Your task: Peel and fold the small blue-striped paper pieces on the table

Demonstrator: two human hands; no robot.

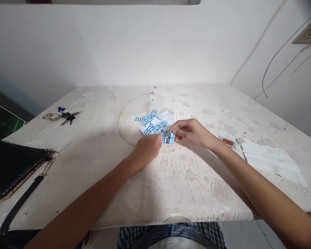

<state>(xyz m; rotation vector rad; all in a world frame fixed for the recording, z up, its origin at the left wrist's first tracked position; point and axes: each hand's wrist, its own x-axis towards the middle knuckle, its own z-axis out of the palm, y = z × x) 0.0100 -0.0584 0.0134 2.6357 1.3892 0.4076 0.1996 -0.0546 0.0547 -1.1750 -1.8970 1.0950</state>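
Observation:
My left hand [148, 148] and my right hand [190, 132] meet near the middle of the table, both closed on a small blue-and-white paper piece [172, 137]. The left fingers pinch its left end while the right thumb and fingertips grip its right side. Whether it is one piece or two overlapping ones, I cannot tell. Just beyond my hands lies a loose pile of blue-and-white paper pieces [153, 121], some showing a plain white side. The nearest part of the pile is hidden behind my left hand.
A bunch of keys [68, 116] lies at the table's left, beyond a black bag [18, 173] with a strap. On the right are a white sheet [273, 160] and a small picture card [227, 142]. Cables [265, 79] hang from a wall socket [307, 34].

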